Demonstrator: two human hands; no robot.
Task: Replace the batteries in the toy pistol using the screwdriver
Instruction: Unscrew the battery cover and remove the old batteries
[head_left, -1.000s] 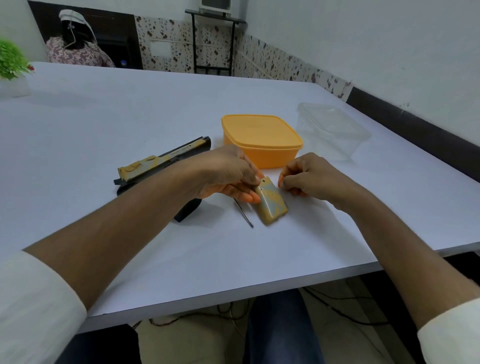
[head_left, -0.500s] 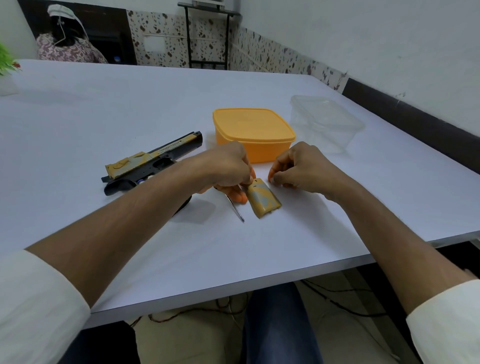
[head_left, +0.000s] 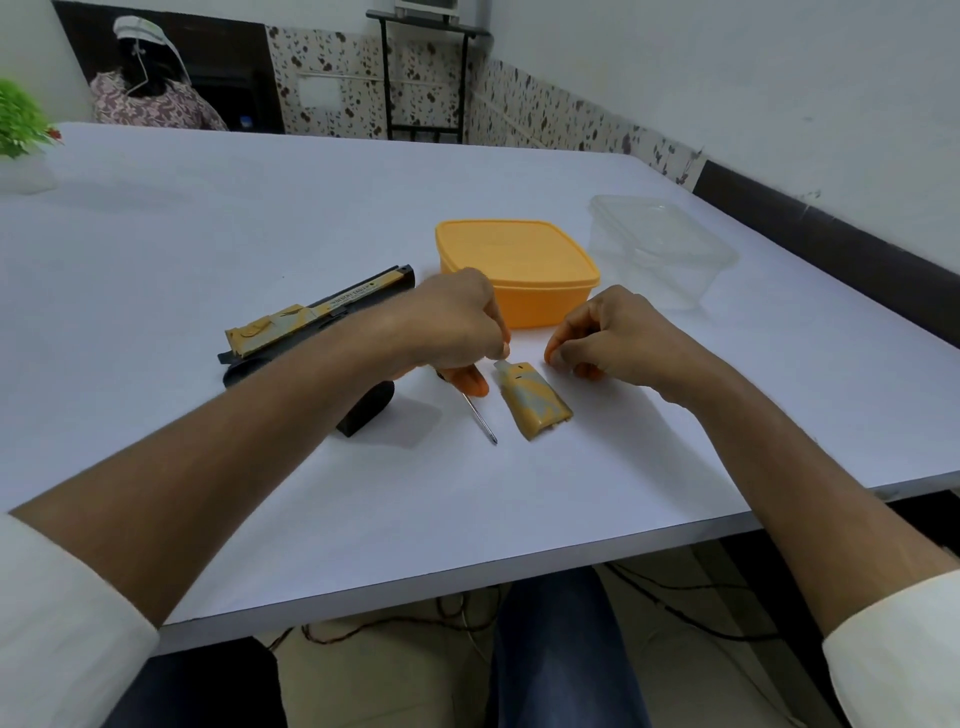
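The black-and-gold toy pistol (head_left: 332, 306) lies on its side on the white table (head_left: 260, 218), partly hidden behind my left forearm. In front of the orange box lies its gold battery cover (head_left: 535, 405). My left hand (head_left: 452, 327) pinches the cover's far end with curled fingertips. A thin screwdriver (head_left: 480, 421) sticks out toward me from under that hand; its handle is hidden. My right hand (head_left: 613, 338) hovers just right of the cover, fingers curled, thumb and forefinger close together with nothing visible between them.
A lidded orange box (head_left: 514, 265) stands just behind my hands. An empty clear plastic container (head_left: 660, 249) sits to its right. A potted green plant (head_left: 21, 124) is at the far left edge. A person sits beyond the table's far side.
My right hand has drawn slightly back to the right, away from the cover. My left hand stays pinched at the cover's far end; the pistol has not moved.
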